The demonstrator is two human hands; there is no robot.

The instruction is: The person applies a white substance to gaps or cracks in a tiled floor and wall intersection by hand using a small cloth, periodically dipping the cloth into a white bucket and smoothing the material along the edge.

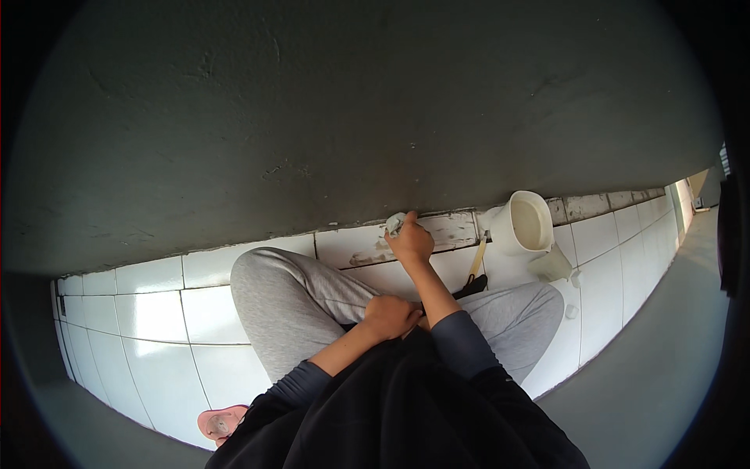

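My right hand (413, 241) is closed round a crumpled, greyish-white wad (395, 225), perhaps a cloth or paper. It presses at the line where the white tiles (359, 241) meet the dark grey wall (375, 117). Brownish-grey smears mark the tile beside that hand. My left hand (390, 317) rests in my lap by the right forearm, fingers curled; whatever they might hold is hidden. A tool with a yellowish handle (477, 262) lies between my right hand and a white tub (519, 223).
Next to the tub lies a pale, greenish-white piece (551, 266), with small whitish bits (572, 311) nearby. The tile row on the right has dirty patches (587, 206) along the wall. A pink sandal or shoe (222, 424) shows at lower left. Grey floor (633, 375) borders the tiles.
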